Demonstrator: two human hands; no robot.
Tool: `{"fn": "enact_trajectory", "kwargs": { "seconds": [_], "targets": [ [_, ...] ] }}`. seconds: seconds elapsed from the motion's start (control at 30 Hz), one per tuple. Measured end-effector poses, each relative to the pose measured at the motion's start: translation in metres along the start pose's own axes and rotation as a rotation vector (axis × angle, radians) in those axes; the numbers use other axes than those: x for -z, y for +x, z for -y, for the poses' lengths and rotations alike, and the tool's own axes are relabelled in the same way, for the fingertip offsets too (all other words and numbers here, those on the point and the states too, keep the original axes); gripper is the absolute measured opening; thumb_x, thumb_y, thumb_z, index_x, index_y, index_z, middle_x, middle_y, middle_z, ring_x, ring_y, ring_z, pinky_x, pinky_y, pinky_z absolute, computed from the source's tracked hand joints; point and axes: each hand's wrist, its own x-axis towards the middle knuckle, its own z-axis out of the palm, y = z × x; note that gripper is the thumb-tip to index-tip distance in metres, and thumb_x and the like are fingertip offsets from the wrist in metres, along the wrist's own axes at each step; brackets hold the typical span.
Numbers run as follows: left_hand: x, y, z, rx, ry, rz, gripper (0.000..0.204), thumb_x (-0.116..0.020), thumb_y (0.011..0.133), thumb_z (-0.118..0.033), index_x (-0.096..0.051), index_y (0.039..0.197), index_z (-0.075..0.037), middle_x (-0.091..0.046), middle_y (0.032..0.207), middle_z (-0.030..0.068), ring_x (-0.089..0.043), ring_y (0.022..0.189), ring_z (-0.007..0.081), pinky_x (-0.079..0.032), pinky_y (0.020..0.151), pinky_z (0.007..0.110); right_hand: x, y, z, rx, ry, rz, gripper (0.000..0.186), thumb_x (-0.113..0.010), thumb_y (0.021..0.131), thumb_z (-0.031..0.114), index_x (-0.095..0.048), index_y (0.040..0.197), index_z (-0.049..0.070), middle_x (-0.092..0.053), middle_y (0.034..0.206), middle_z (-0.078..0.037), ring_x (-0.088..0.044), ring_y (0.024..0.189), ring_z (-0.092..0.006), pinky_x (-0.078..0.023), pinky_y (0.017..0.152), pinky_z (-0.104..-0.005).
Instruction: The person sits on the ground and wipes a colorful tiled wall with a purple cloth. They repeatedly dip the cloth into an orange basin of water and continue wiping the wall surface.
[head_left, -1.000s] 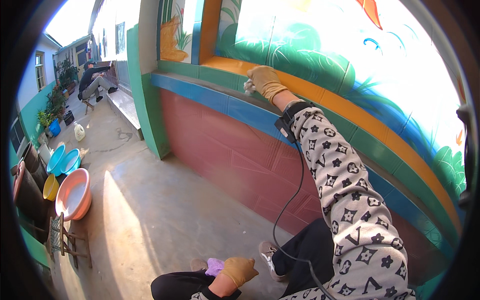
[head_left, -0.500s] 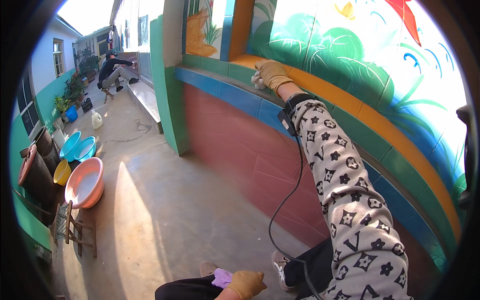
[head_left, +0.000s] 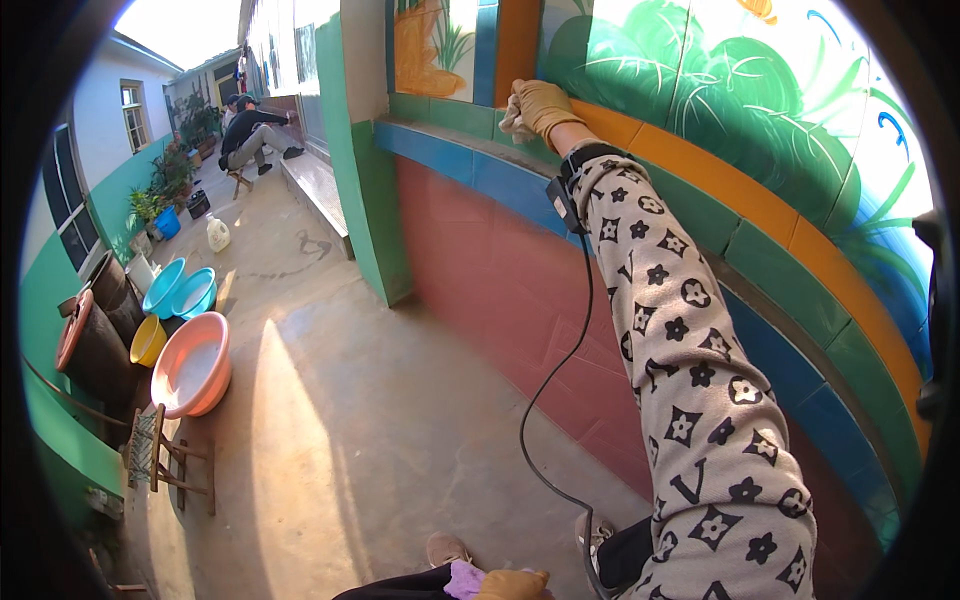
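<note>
My right hand (head_left: 548, 110), in a tan glove, is closed around a crumpled whitish cloth (head_left: 515, 124). It presses the cloth to the green tiled ledge (head_left: 466, 119), close to the orange corner of the painted wall. A black strap with a small box (head_left: 562, 204) sits at my right wrist, and a dark cable hangs from it. Low in the picture, my left hand (head_left: 512, 584) is gloved too and partly cut off by the lower edge. Its fingers are curled, with a purple cloth (head_left: 464, 580) sticking out beside it, above my dark trouser leg.
Left of me stand a pink basin (head_left: 212, 376), blue basins (head_left: 194, 292), a yellow bucket (head_left: 149, 341), dark barrels (head_left: 100, 345) and a wooden stool (head_left: 182, 470). A green pillar (head_left: 372, 215) juts out ahead. Farther off, a person (head_left: 254, 132) sits beside a raised step, near a whitish jug (head_left: 218, 235).
My right hand has slid a little farther along the ledge toward the orange corner, still with the whitish cloth. The view has shifted, and my left hand shows lower.
</note>
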Motion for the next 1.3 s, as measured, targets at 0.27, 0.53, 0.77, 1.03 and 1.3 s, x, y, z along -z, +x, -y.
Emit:
{"fn": "enact_trajectory", "kwargs": {
  "seconds": [0.27, 0.53, 0.77, 1.03, 1.3],
  "targets": [
    [0.000, -0.004, -0.003, -0.036, 0.037, -0.010, 0.032, -0.057, 0.086, -0.035, -0.071, 0.088, -0.007, -0.071, 0.084, 0.0185, -0.070, 0.078, 0.0370, -0.055, 0.069, 0.048, 0.002, -0.026, 0.026, 0.190, -0.598, -0.117, 0.020, -0.064, 0.079, 0.017, -0.074, 0.095, 0.014, -0.071, 0.095, -0.016, -0.069, 0.086, -0.0328, -0.054, 0.075, -0.0418],
    [-0.009, 0.007, -0.004, -0.041, 0.099, -0.007, 0.030, -0.058, 0.086, -0.036, -0.071, 0.089, -0.009, -0.071, 0.083, 0.0170, -0.070, 0.076, 0.0364, -0.055, 0.068, 0.048, -0.049, -0.038, 0.010, 0.382, -0.632, -0.164, 0.029, -0.060, 0.083, 0.013, -0.072, 0.108, 0.016, -0.067, 0.117, -0.014, -0.064, 0.108, -0.0321, -0.052, 0.090, -0.0406],
    [-0.017, 0.020, -0.001, -0.068, 0.124, 0.011, 0.033, -0.059, 0.086, -0.038, -0.069, 0.097, -0.009, -0.072, 0.089, 0.0169, -0.069, 0.083, 0.0366, -0.054, 0.072, 0.048, -0.065, -0.054, 0.009, 0.328, -0.477, -0.034, 0.027, -0.053, 0.087, 0.017, -0.075, 0.103, 0.013, -0.069, 0.111, -0.017, -0.068, 0.099, -0.0363, -0.055, 0.082, -0.0429],
    [-0.006, 0.025, -0.014, -0.071, 0.134, 0.112, 0.041, -0.061, 0.086, -0.043, -0.066, 0.109, -0.009, -0.072, 0.101, 0.0166, -0.068, 0.097, 0.0370, -0.053, 0.082, 0.048, -0.037, -0.088, 0.012, 0.226, -0.495, -0.031, 0.025, -0.058, 0.083, 0.013, -0.076, 0.098, 0.015, -0.070, 0.107, -0.016, -0.067, 0.099, -0.0356, -0.054, 0.084, -0.0428],
    [0.016, 0.022, -0.039, -0.074, 0.165, 0.109, 0.039, -0.063, 0.084, -0.041, -0.069, 0.101, -0.007, -0.073, 0.092, 0.0152, -0.070, 0.091, 0.0327, -0.054, 0.078, 0.045, 0.020, -0.154, -0.002, 0.181, -0.554, 0.037, 0.024, -0.058, 0.080, 0.010, -0.076, 0.096, 0.009, -0.069, 0.107, -0.021, -0.067, 0.099, -0.0388, -0.054, 0.084, -0.0433]
  ]
}}
